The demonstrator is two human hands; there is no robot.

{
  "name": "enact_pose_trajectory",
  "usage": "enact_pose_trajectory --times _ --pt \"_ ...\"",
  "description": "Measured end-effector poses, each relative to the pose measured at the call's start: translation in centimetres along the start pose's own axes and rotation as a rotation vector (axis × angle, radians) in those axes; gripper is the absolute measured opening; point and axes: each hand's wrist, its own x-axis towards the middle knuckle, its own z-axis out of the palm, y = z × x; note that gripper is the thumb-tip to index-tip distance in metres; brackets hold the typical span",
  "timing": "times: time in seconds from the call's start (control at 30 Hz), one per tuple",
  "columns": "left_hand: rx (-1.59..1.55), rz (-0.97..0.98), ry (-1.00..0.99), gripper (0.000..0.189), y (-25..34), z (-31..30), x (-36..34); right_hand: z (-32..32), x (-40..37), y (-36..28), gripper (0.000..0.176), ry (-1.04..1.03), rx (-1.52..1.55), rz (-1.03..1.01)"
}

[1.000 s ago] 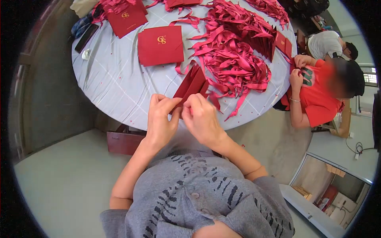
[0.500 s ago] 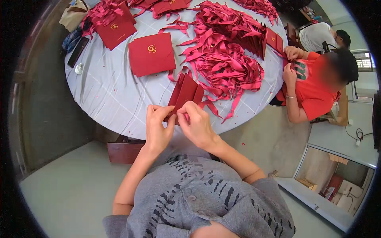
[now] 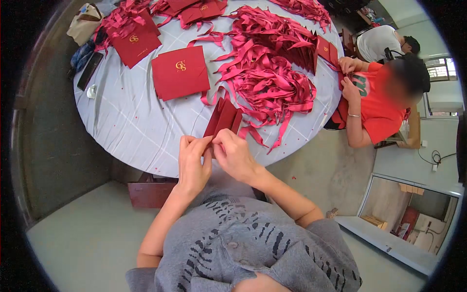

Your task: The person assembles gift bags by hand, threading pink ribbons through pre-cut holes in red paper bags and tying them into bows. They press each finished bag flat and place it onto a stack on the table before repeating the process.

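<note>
At the table's near edge I hold a partly folded red paper gift bag (image 3: 224,118). My left hand (image 3: 194,163) pinches its near end between thumb and fingers. Close beside it, my right hand (image 3: 236,155) is closed at the same end, its fingertips bent together against the bag. The fingers hide whatever small part lies between them. Just beyond, flat red bags with a gold logo (image 3: 180,73) lie in a stack. To the right is a big heap of pink-red ribbons (image 3: 267,80), attached to a row of standing bags (image 3: 307,51).
A white checked cloth covers the round table (image 3: 141,141). More red bags (image 3: 137,45), a phone (image 3: 90,71), a small white object (image 3: 91,91) and a beige bag (image 3: 83,23) lie at the left. A co-worker in a red shirt (image 3: 382,100) handles a red piece at the right edge.
The view has shifted slightly, so the table items sit a little left. My right fingertips have come closer to my left hand; the pink bit seen at them is now hidden.
</note>
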Motion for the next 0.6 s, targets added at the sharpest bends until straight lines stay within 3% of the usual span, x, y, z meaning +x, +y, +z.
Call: enact_pose_trajectory --times 0.1,0.2,0.3,0.33,0.37,0.4,0.47,0.6 --pt "-0.014 -0.020 0.025 0.027 0.3 -0.3 0.6 -0.4 0.5 0.4 0.015 -0.056 0.097 0.054" --pt "0.062 0.042 -0.005 0.027 0.2 -1.3 1.1 0.6 0.4 0.5 0.023 0.045 0.269 0.149" --pt "0.171 0.113 -0.108 0.025 0.3 -2.3 1.5 0.6 0.4 0.2 0.027 -0.008 0.284 0.228" --pt "0.224 0.136 -0.130 0.025 0.4 -2.5 1.7 0.4 0.5 -0.1 0.028 -0.023 0.186 0.233" --pt "0.279 0.157 -0.152 0.025 0.4 -2.6 1.8 0.2 0.7 -0.3 0.026 -0.006 -0.030 0.049" --pt "0.282 0.161 -0.151 0.025 0.4 -2.6 1.8 0.0 0.8 -0.4 0.024 0.001 -0.193 -0.005" --pt "0.325 0.165 -0.075 0.021 0.2 -2.1 1.7 -0.5 1.1 -0.6 0.020 -0.012 -0.451 -0.062" --pt "0.175 0.064 0.005 0.021 0.1 -1.2 1.1 -2.1 2.2 -1.6 0.014 -0.068 -0.530 -0.130"
